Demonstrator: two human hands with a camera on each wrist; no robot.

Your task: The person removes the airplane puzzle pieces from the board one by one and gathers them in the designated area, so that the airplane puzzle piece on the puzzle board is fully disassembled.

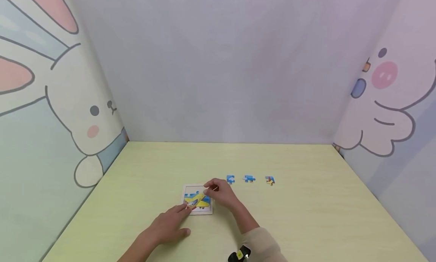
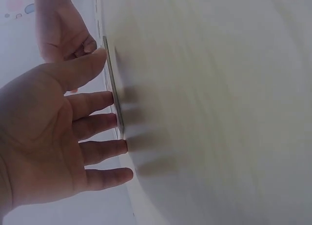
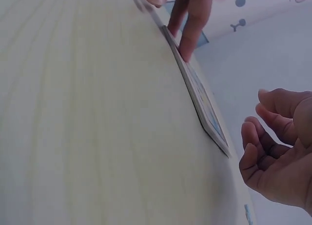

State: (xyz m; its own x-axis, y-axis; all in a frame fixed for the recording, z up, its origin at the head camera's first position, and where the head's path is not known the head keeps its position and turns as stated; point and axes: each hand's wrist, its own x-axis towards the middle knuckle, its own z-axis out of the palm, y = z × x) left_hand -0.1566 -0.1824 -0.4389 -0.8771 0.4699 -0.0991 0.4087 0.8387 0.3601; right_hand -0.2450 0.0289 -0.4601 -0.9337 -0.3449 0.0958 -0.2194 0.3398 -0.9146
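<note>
A small square jigsaw puzzle tray (image 1: pixel 209 212) with a pale frame lies on the table, partly filled with a yellow airplane picture on blue. My left hand (image 1: pixel 170 225) rests its fingertips on the tray's lower left part, fingers straight and thumb spread aside; the left wrist view shows those fingers (image 2: pixel 100 152) extended along the tray's edge. Over the upper right corner hovers my right hand (image 1: pixel 222 194), fingers loosely bent. In the right wrist view, this right hand (image 3: pixel 280 166) is apart from the tray, and no piece shows between its thumb and fingers.
Three loose puzzle pieces lie in a row right of the tray: a blue one (image 1: pixel 230 179), another blue one (image 1: pixel 249 178), and a blue, yellow and red one (image 1: pixel 270 180). Walls with cartoon animals flank the light wooden table (image 1: pixel 306 216), and a plain wall (image 1: pixel 221 84) stands behind.
</note>
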